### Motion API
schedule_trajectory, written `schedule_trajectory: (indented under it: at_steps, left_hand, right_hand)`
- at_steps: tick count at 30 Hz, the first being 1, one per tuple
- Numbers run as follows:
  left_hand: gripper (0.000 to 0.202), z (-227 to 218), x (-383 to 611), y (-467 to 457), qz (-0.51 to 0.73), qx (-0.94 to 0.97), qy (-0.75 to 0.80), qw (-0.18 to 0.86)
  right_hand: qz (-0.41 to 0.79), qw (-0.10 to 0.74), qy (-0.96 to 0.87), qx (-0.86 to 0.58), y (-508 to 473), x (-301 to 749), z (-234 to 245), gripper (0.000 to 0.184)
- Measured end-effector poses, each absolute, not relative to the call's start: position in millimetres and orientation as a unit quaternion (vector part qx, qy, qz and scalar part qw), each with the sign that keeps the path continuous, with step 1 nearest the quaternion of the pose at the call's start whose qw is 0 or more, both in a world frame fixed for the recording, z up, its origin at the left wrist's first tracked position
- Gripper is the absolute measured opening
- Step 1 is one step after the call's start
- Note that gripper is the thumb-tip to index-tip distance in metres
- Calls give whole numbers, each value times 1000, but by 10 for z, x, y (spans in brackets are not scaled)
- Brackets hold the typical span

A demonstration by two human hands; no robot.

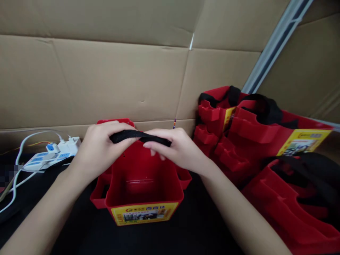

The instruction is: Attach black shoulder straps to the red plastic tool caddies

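Note:
A black strap [140, 135] is stretched between my two hands above a red plastic bucket [145, 193]. My left hand [106, 145] pinches its left part between thumb and fingers. Its right part is pinched by my right hand [176, 145], with some fingertips curling below. The bucket stands upright on a black surface, with small side pockets on its left and right. On its near wall is a yellow label [145, 213] with a picture and printed characters. My hands hide part of the bucket's far rim, and I cannot see where the strap's ends go.
Several more red buckets [247, 156] with black straps stand at the right. To the left lies a white power strip [49, 156] with plugs and white cables [20, 152]. Cardboard panels [119, 81] form the back wall, and a metal post [276, 46] slants at the right.

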State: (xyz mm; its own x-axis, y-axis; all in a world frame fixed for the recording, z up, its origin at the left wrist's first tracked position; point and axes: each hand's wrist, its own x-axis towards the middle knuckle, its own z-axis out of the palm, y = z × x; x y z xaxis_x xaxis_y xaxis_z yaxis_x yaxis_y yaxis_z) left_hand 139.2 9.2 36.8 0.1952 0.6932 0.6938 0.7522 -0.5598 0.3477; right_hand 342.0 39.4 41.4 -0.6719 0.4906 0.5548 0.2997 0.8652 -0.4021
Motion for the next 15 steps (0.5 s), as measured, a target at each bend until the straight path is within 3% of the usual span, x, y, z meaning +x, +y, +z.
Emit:
schedule_trajectory:
  at_steps: [4,9,15]
  left_hand:
    - [23,425,1227,88,-333,-807,-488,-11]
    - [30,506,980,86,-295,-791,-530,-77]
    - [49,540,902,68,-280,-763,-528,-245]
  right_hand:
    - [78,363,-896,-244,558,3604,419,23]
    - [98,373,-856,-343,939,3981,428,32]
    - [105,298,-848,-425,1242,4159,327,30]
